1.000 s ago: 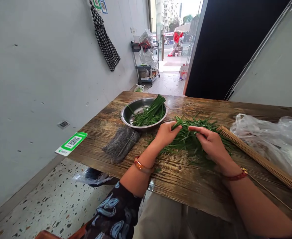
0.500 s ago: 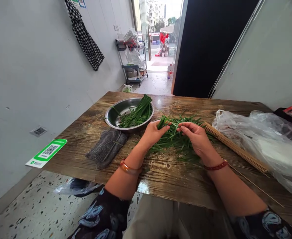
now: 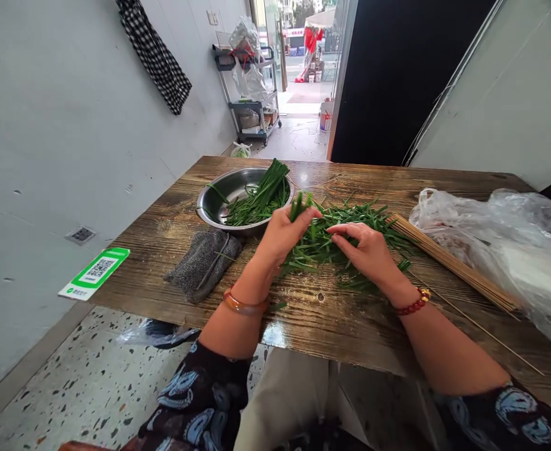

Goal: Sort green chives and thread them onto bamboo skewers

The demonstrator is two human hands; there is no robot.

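Observation:
My left hand (image 3: 283,235) is closed around a small bunch of green chives (image 3: 298,205), whose tips stick up above the fist. Just to its right is my right hand (image 3: 365,249), its thumb and forefinger slightly apart and no chive visible between them. Both hands hover over a loose pile of chives (image 3: 367,218) spread on the wooden table. Behind my left hand a steel bowl (image 3: 205,214) holds more chives, with one thick bundle leaning on its rim.
Bamboo skewers (image 3: 458,266) lie right of the pile, beside clear plastic bags (image 3: 505,244). A dark grey mesh cloth (image 3: 200,263) rests in front of the bowl. A green QR-code card (image 3: 94,274) sits at the table's left edge. A cart (image 3: 252,103) stands beyond the table.
My hands have drawn slightly apart, and the left has turned so its chives point upward. The right fingers have loosened from their pinch. The whole view has tilted down a little.

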